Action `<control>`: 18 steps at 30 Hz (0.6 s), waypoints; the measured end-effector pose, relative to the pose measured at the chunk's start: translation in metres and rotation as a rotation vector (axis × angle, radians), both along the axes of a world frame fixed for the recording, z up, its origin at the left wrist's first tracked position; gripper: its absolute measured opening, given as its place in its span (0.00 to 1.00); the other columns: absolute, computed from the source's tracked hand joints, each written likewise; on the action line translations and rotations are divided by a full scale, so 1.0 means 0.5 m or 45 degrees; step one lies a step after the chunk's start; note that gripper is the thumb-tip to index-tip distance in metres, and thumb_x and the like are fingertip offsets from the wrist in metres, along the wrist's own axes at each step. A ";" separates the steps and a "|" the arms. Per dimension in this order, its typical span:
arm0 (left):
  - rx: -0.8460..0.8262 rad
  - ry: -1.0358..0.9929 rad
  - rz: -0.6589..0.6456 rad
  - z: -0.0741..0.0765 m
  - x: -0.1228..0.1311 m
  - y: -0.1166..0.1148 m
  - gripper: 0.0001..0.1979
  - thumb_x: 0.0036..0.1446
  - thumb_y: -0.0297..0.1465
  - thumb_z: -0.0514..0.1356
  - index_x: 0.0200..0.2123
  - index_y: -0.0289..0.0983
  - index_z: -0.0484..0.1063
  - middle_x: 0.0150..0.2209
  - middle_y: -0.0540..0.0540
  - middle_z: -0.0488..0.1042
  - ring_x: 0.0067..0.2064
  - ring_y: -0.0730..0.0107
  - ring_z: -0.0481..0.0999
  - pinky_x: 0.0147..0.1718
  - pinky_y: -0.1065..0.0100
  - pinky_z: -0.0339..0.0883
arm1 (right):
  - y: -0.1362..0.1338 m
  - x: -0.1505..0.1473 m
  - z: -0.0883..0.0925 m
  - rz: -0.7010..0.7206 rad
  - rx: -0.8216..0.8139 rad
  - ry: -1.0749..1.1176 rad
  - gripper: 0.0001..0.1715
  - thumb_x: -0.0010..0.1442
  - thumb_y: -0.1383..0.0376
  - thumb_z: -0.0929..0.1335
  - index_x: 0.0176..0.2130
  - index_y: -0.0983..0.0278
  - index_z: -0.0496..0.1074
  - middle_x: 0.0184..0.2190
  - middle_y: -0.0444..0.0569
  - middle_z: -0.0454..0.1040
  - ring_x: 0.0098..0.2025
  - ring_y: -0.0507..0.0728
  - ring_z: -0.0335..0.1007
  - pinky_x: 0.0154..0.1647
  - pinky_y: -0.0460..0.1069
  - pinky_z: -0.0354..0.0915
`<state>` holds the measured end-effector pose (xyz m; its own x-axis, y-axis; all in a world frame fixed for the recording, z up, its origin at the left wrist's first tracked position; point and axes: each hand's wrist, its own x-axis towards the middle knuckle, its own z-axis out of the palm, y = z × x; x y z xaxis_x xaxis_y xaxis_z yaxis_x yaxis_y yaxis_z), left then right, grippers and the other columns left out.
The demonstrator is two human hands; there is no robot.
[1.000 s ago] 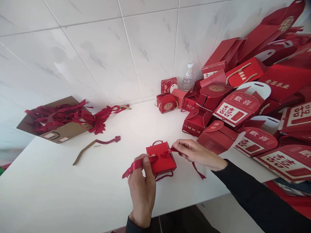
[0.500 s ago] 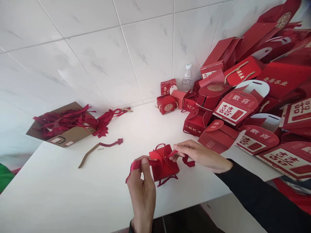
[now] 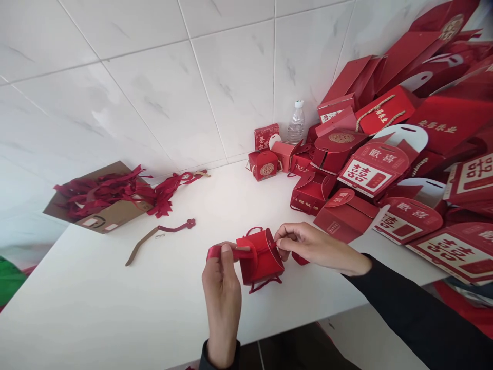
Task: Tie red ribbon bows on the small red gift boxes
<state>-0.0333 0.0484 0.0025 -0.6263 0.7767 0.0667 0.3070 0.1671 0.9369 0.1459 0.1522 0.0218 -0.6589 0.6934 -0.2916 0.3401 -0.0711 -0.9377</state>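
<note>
A small red gift box (image 3: 261, 257) with rounded top flaps and thin cord handles stands on the white table (image 3: 115, 308), between my two hands. My left hand (image 3: 222, 295) pinches one end of a dark red ribbon (image 3: 220, 252) at the box's left side. On the right side of the box, my right hand (image 3: 308, 245) is closed on the ribbon's other end, and a short loop of it shows under the fingers.
A heap of red gift boxes and bags (image 3: 389, 164) fills the right side, with a plastic bottle (image 3: 297, 123) against the tiled wall. A brown paper bag of red ribbons (image 3: 100, 198) lies at far left, and a loose tassel strip (image 3: 159, 237) near it.
Both hands have drawn in towards the box, so the ribbon ends are shorter. The flat box top now stands up as rounded flaps.
</note>
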 end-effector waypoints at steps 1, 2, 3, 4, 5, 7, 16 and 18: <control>0.010 -0.003 -0.007 0.003 0.000 0.000 0.21 0.67 0.46 0.52 0.34 0.39 0.77 0.37 0.44 0.81 0.42 0.64 0.79 0.42 0.66 0.71 | 0.000 0.000 0.000 -0.019 -0.004 -0.010 0.11 0.65 0.59 0.65 0.34 0.62 0.71 0.32 0.47 0.77 0.28 0.52 0.64 0.26 0.47 0.53; 0.020 -0.001 -0.017 0.007 0.000 0.001 0.20 0.67 0.46 0.52 0.35 0.39 0.77 0.38 0.45 0.81 0.42 0.64 0.79 0.41 0.66 0.72 | -0.001 -0.001 0.000 -0.030 -0.004 -0.020 0.10 0.65 0.59 0.65 0.34 0.62 0.71 0.33 0.46 0.77 0.26 0.51 0.62 0.25 0.47 0.52; 0.025 0.001 -0.033 0.011 0.002 0.002 0.20 0.67 0.46 0.52 0.35 0.39 0.77 0.38 0.45 0.81 0.41 0.64 0.79 0.40 0.66 0.72 | -0.001 -0.001 0.001 -0.037 -0.006 -0.031 0.11 0.65 0.59 0.65 0.33 0.62 0.70 0.33 0.46 0.77 0.25 0.50 0.60 0.24 0.47 0.51; 0.028 0.007 -0.047 0.014 0.004 0.003 0.20 0.67 0.46 0.53 0.35 0.39 0.77 0.39 0.45 0.81 0.41 0.65 0.79 0.39 0.67 0.72 | -0.001 -0.002 0.002 -0.046 -0.007 -0.044 0.11 0.65 0.59 0.65 0.33 0.62 0.70 0.33 0.46 0.78 0.23 0.49 0.57 0.23 0.47 0.50; 0.029 0.012 -0.059 0.017 0.006 0.004 0.20 0.67 0.46 0.53 0.34 0.39 0.76 0.39 0.45 0.81 0.41 0.65 0.79 0.39 0.67 0.72 | -0.001 -0.003 0.003 -0.053 -0.002 -0.058 0.12 0.66 0.58 0.65 0.33 0.63 0.70 0.33 0.46 0.78 0.22 0.49 0.54 0.22 0.47 0.49; 0.041 -0.013 -0.040 0.019 0.008 0.006 0.20 0.67 0.47 0.52 0.35 0.39 0.75 0.38 0.45 0.81 0.40 0.64 0.80 0.40 0.66 0.72 | 0.000 -0.005 0.005 -0.051 0.021 -0.076 0.15 0.67 0.56 0.65 0.32 0.63 0.70 0.33 0.46 0.78 0.21 0.48 0.53 0.22 0.47 0.49; 0.169 -0.414 0.169 -0.001 0.005 -0.003 0.19 0.66 0.49 0.53 0.42 0.40 0.70 0.39 0.45 0.80 0.39 0.64 0.81 0.41 0.61 0.75 | 0.002 -0.004 -0.008 0.088 0.129 0.059 0.15 0.66 0.54 0.68 0.38 0.64 0.73 0.33 0.44 0.73 0.33 0.52 0.65 0.33 0.47 0.58; 0.087 -0.238 0.136 -0.006 0.006 -0.004 0.18 0.64 0.48 0.56 0.44 0.40 0.72 0.42 0.44 0.79 0.41 0.63 0.79 0.41 0.62 0.74 | 0.003 -0.002 -0.008 0.099 0.147 0.037 0.16 0.67 0.54 0.66 0.36 0.64 0.72 0.30 0.44 0.72 0.31 0.52 0.64 0.31 0.48 0.58</control>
